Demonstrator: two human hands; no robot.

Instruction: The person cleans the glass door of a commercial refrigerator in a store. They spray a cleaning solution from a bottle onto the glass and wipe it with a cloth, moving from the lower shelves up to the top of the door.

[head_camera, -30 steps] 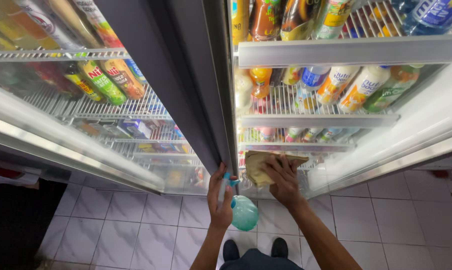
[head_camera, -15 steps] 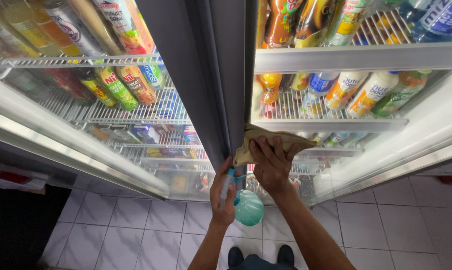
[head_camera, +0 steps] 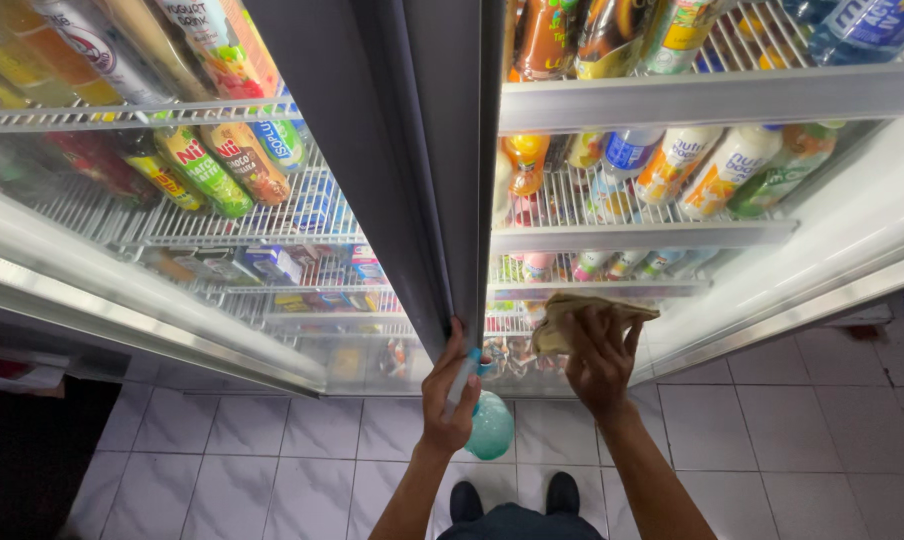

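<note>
My left hand (head_camera: 446, 395) grips a spray bottle (head_camera: 490, 427) with a pale green body and a blue trigger, held low against the grey centre post (head_camera: 422, 180) of a glass-door drinks fridge. My right hand (head_camera: 602, 365) presses a crumpled yellowish cloth (head_camera: 584, 314) flat on the lower part of the right glass door (head_camera: 732, 290). Behind that glass stand rows of drink bottles (head_camera: 707, 170) on wire shelves.
The left glass door (head_camera: 152, 250) shows more bottles and cartons on wire shelves. White floor tiles (head_camera: 302, 450) lie below, with my dark shoes (head_camera: 512, 495) at the bottom edge. A dark area (head_camera: 22, 450) sits at the lower left.
My right hand slid the cloth up the glass beside the post, then back down and to the right. My left hand stayed by the post with the bottle.
</note>
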